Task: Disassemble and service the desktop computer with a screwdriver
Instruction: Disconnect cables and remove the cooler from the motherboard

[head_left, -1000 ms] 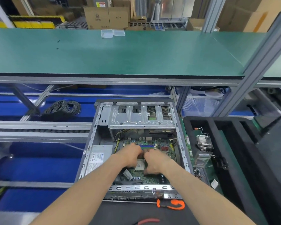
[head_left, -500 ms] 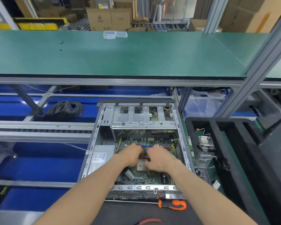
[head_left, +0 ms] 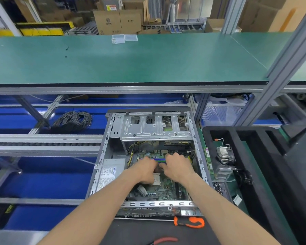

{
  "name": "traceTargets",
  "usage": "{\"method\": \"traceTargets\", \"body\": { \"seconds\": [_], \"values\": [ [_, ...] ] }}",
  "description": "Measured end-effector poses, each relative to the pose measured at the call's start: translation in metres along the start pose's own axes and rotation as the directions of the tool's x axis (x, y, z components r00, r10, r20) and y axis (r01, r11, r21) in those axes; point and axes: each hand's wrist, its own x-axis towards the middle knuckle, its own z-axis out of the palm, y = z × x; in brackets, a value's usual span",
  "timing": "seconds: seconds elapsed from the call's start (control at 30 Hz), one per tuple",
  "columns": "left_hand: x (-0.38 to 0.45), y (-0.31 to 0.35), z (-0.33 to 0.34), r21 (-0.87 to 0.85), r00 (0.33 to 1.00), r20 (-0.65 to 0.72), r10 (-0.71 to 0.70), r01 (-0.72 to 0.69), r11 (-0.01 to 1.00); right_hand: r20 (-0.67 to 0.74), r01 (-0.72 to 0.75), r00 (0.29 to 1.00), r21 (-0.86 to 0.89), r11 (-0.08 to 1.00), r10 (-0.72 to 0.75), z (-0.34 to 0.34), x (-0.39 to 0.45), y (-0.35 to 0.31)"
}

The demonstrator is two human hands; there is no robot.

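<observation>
Head view shows the desktop computer (head_left: 149, 161) lying open on its side at lower centre of the frame, so the motherboard (head_left: 163, 190) faces up and both hands can reach straight down into it. The left hand (head_left: 145, 169) and right hand (head_left: 177, 167) sit close together over the board near the blue memory slots (head_left: 160, 159), fingers curled downward; whether they pinch a part I cannot tell, since the knuckles hide the tips. The screwdriver (head_left: 188, 222) lies just below the case at lower centre, likely parked within reach because this step is handwork. A heatsink (head_left: 224, 154) rests in the black tray (head_left: 261, 156) at right, probably already removed.
</observation>
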Motion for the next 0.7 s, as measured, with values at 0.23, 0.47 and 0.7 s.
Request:
{"method": "traceTargets", "body": {
  "seconds": [0.23, 0.47, 0.7],
  "values": [
    [-0.001, 0.004, 0.010, 0.158, 0.997, -0.062, 0.042, -0.032, 0.987, 0.024, 0.014, 1.000, -0.004, 1.000, -0.014, -0.006, -0.004, -0.004],
    [-0.006, 0.010, 0.006, 0.211, 0.995, -0.073, 0.061, -0.044, 0.976, 0.024, -0.009, 1.000, -0.018, 1.000, 0.009, -0.007, -0.005, -0.002],
    [-0.007, 0.012, 0.002, 0.229, 0.996, -0.076, 0.036, -0.018, 0.973, 0.023, -0.019, 1.000, -0.032, 0.999, 0.020, -0.006, -0.004, -0.002]
  ]
}}
